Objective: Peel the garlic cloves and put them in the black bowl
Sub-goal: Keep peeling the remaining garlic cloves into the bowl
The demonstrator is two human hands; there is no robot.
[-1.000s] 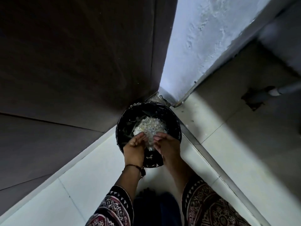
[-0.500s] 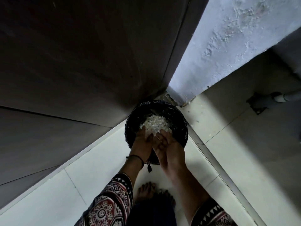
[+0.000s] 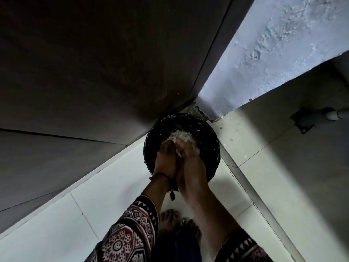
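A round black container (image 3: 211, 140) stands on the floor in a corner, seen from straight above. Over it is a heap of white flaky garlic skins (image 3: 179, 135). My left hand (image 3: 166, 159) and my right hand (image 3: 190, 163) are pressed side by side above the container, fingers pointing away from me and cupped around the near side of the heap. A thin white flake shows between the two hands. The hands hide the near part of the heap. No whole garlic cloves are visible.
A dark wooden panel (image 3: 94, 72) rises on the left and a pale rough wall (image 3: 273, 53) on the right, meeting behind the container. White floor tiles (image 3: 94, 195) lie below. My bare feet (image 3: 177, 222) stand close under my arms. A grey pipe (image 3: 336, 115) enters the floor at right.
My hands have closed together, from slightly apart to side by side, and now cover more of the white heap. The camera has come closer to the container.
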